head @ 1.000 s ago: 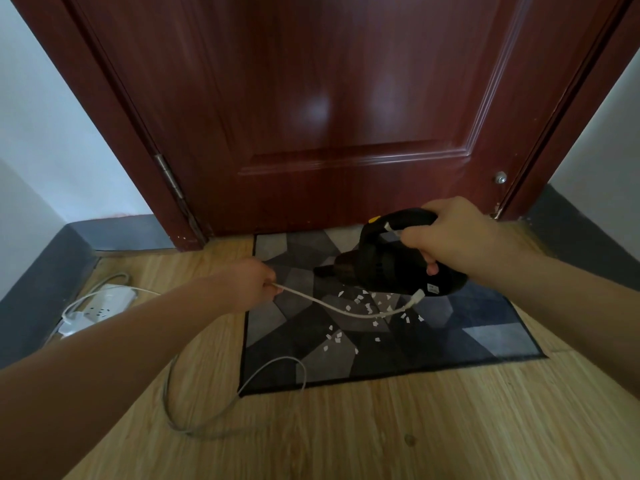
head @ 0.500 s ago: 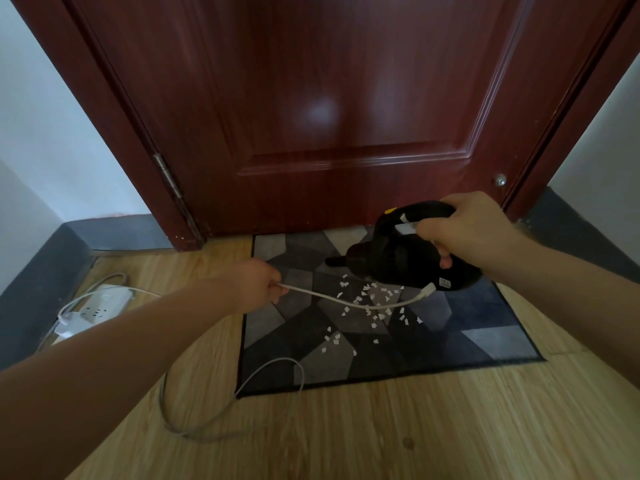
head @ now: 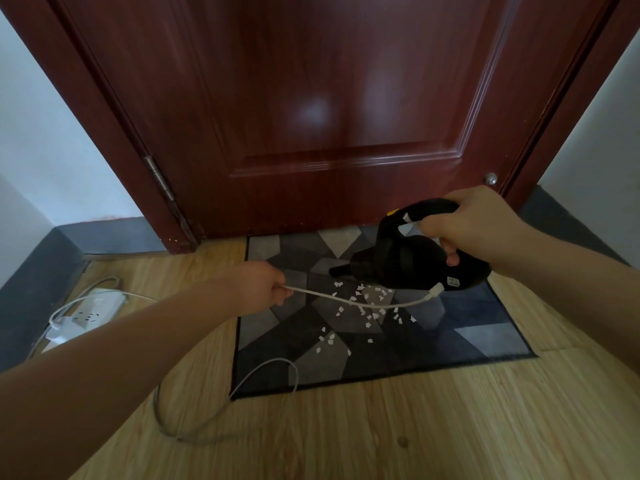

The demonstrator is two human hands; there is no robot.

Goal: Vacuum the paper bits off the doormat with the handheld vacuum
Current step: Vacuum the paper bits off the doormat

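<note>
Power strip (head: 93, 308): white, on the wood floor (head: 415, 427) near the left wall, plug and cords attached.
Left hand (head: 258, 287): fingers curled, pinching the white cable (head: 346, 300) above the mat's left part.
Cable: sags from that hand to a plug at the vacuum's rear; a slack loop lies on the floor by the mat's near-left corner.
Doormat (head: 485, 337): grey geometric pattern, flat before the dark red door (head: 311, 116).
Paper bits (head: 367, 306): small white scraps scattered mid-mat, below the cable.
Handheld vacuum (head: 412, 261): black, held above the mat, nozzle pointing left and down toward the scraps.
Right hand (head: 467, 220): wrapped round the vacuum's top handle.
</note>
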